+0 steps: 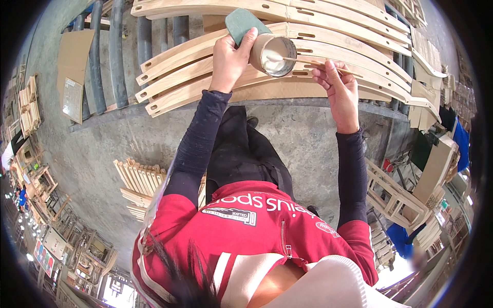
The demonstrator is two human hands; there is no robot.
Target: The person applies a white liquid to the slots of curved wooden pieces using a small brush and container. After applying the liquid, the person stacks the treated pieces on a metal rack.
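Observation:
My left hand (231,57) is closed around a round tan cup (259,55), tilted so that its mouth shows to the right. White, creamy stuff (273,62) lies inside it. A flat green piece with a rounded end (243,23) sticks out beyond the left fingers; its kind is unclear, and so is whether the hand grips it too. Between the fingertips of my right hand (339,87) is a thin wooden stick (301,61), its far end inside the cup. Below both hands lie long curved wooden slats (179,65) with oval slots near their ends.
The slats rest on a rack of grey rollers (119,56), with cardboard (75,66) at its left. Stacked wooden pieces (141,179) stand on the concrete floor (123,138) at lower left. Wooden frames (398,197) stand at right. A person (9,154) shows at the far left edge.

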